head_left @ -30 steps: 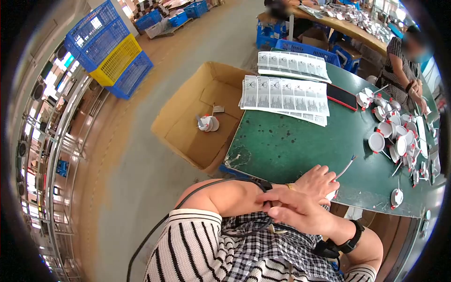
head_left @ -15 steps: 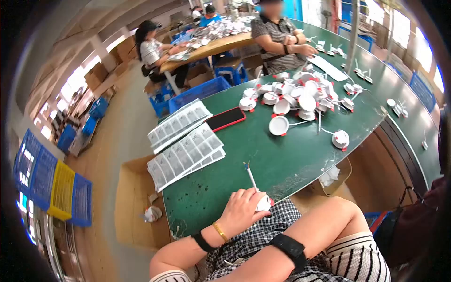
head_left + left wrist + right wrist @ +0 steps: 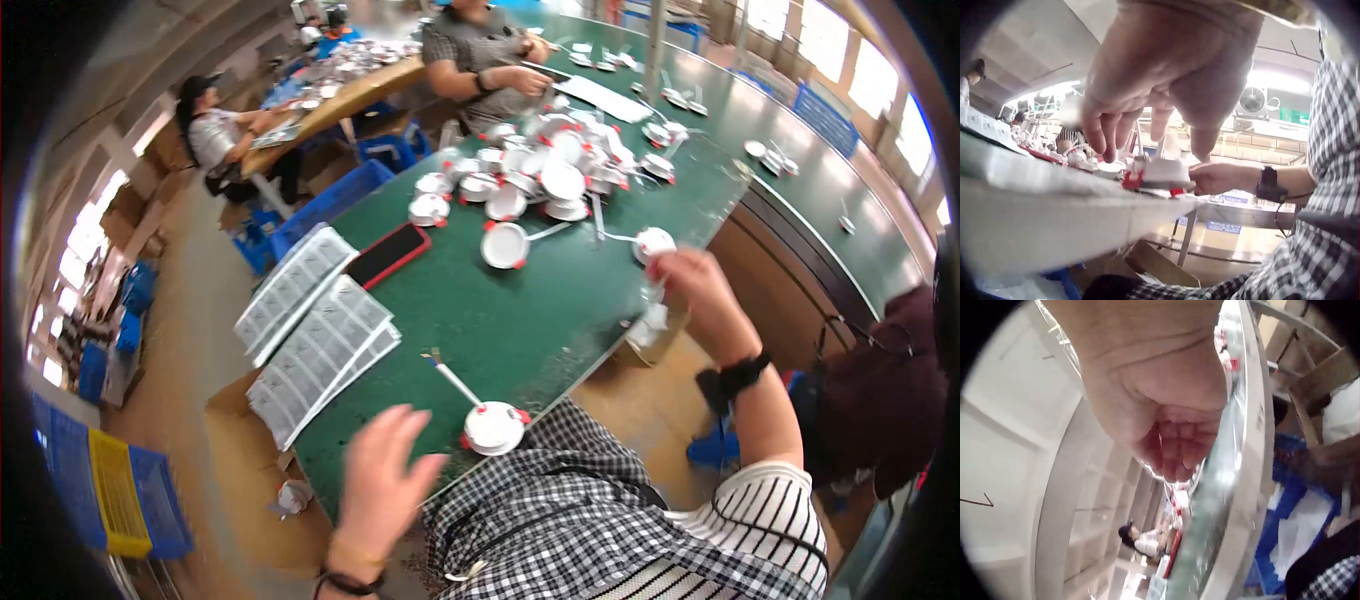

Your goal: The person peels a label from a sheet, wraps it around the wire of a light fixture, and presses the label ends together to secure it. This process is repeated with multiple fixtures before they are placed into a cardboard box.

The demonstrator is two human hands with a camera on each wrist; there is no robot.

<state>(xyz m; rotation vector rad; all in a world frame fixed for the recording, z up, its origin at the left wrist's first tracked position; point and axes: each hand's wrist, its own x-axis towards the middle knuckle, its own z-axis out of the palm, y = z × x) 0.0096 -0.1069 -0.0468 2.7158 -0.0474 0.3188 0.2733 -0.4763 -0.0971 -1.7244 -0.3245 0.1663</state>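
Note:
A round white downlight (image 3: 494,428) with red clips and a white cable lies at the near edge of the green table (image 3: 450,320). My left hand (image 3: 385,480) is just left of it, fingers spread and holding nothing. The left wrist view has this hand (image 3: 1172,81) in front of the downlight (image 3: 1166,172), fingers pointing down. My right hand (image 3: 700,295) reaches over the table's right edge, fingertips right at another downlight (image 3: 655,243). Seen from the right wrist, that hand (image 3: 1163,406) has loosely bent fingers and nothing in the palm.
A heap of downlights (image 3: 560,180) covers the table's far part. Label sheets (image 3: 320,350) and a red-edged phone (image 3: 388,255) lie on the left. A cardboard box (image 3: 235,440) stands beside the table on the floor. Another person (image 3: 480,70) sits across.
The head view has swung right. My hands were close together, then the left rested on the near downlight; now it has come off it, and the right has reached out to the right.

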